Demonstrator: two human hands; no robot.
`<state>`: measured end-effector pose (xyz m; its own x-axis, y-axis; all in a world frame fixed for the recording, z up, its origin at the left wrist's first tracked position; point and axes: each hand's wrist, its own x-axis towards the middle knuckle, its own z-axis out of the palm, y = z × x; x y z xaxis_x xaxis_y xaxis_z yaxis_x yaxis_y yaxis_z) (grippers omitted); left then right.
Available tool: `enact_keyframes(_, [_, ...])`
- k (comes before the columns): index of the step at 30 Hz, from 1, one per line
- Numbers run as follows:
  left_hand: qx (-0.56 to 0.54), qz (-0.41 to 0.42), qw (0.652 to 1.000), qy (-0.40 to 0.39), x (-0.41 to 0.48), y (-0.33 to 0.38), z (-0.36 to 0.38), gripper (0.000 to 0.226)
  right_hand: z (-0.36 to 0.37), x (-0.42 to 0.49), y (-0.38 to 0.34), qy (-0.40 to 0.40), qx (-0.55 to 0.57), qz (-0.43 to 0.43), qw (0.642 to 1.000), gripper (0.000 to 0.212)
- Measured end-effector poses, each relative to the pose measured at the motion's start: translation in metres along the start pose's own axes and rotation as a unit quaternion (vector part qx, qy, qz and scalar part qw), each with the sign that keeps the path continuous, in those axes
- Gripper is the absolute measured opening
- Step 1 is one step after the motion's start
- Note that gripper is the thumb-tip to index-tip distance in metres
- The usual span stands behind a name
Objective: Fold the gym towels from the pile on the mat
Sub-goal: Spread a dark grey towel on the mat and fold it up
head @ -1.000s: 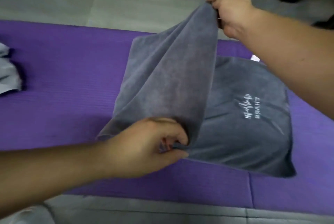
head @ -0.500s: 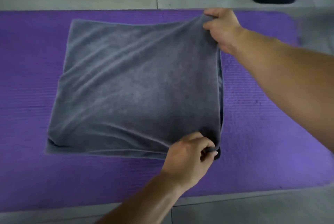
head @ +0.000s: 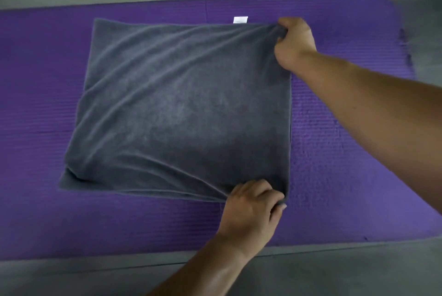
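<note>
One gray towel lies folded on the one purple mat, with one white tag at its 12 o'clock edge. The left hand pinches its 5 o'clock corner with curled fingers; the right hand grips the 1 o'clock corner.

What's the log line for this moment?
left hand pinches towel near corner | right hand grips far corner | towel folded on mat

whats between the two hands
Only the right edge of the grey towel, stretched from the right hand to the left hand, in the head view.
</note>
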<state>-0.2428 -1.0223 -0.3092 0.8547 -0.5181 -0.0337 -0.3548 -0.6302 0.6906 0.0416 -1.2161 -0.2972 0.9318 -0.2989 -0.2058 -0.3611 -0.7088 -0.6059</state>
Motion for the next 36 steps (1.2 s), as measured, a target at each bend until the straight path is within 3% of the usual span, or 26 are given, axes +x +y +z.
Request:
enact_keyframes(3, [0.028, 0.014, 0.999, -0.041, -0.001, 0.006, -0.002, 0.02, 0.004, -0.008, -0.005, -0.004, -0.117, -0.027, 0.993, 0.028])
enact_keyframes(5, [-0.002, -0.005, 0.999, -0.031, -0.001, 0.01, -0.016, 0.027, 0.01, -0.016, -0.014, 0.029, -0.204, -0.006, 0.979, 0.037])
enact_keyframes(8, [-0.047, -0.18, 0.978, 0.096, -0.005, -0.01, -0.061, 0.016, 0.027, -0.032, -0.035, 0.094, -0.223, -0.078, 0.967, 0.038])
enact_keyframes(10, [-0.067, -0.355, 0.912, 0.196, -0.019, -0.042, -0.103, 0.008, 0.048, -0.045, -0.058, 0.069, -0.184, -0.18, 0.964, 0.035])
enact_keyframes(12, [-0.064, -0.469, 0.833, 0.285, -0.04, -0.082, -0.146, 0.012, 0.076, -0.058, -0.088, -0.005, -0.12, -0.258, 0.959, 0.031])
enact_keyframes(15, [-0.098, -0.6, 0.73, 0.312, -0.074, -0.136, -0.196, 0.028, 0.117, -0.069, -0.135, -0.126, -0.072, -0.322, 0.935, 0.03])
enact_keyframes(18, [-0.251, -0.634, 0.651, 0.333, -0.087, -0.155, -0.221, 0.035, 0.149, -0.063, -0.183, -0.189, -0.058, -0.323, 0.926, 0.034])
enact_keyframes(21, [-0.353, -0.635, 0.598, 0.338, -0.085, -0.167, -0.229, 0.022, 0.173, -0.047, -0.227, -0.172, -0.052, -0.283, 0.942, 0.038])
enact_keyframes(25, [-0.465, -0.598, 0.51, 0.407, -0.086, -0.179, -0.226, 0.017, 0.198, -0.018, -0.271, -0.136, -0.08, -0.223, 0.962, 0.046])
enact_keyframes(28, [-0.504, -0.576, 0.502, 0.403, -0.088, -0.182, -0.222, 0.02, 0.206, 0.0, -0.286, -0.114, -0.1, -0.168, 0.974, 0.046])
enact_keyframes(31, [-0.509, -0.575, 0.511, 0.386, -0.096, -0.183, -0.218, 0.019, 0.211, 0.006, -0.297, -0.155, -0.165, -0.18, 0.957, 0.031])
enact_keyframes(34, [-0.493, -0.58, 0.527, 0.377, -0.108, -0.185, -0.217, 0.012, 0.218, 0.012, -0.305, -0.172, -0.215, -0.197, 0.941, 0.037])
enact_keyframes(36, [-0.478, -0.587, 0.536, 0.374, -0.119, -0.185, -0.219, 0.011, 0.222, 0.021, -0.31, -0.152, -0.174, -0.181, 0.956, 0.029])
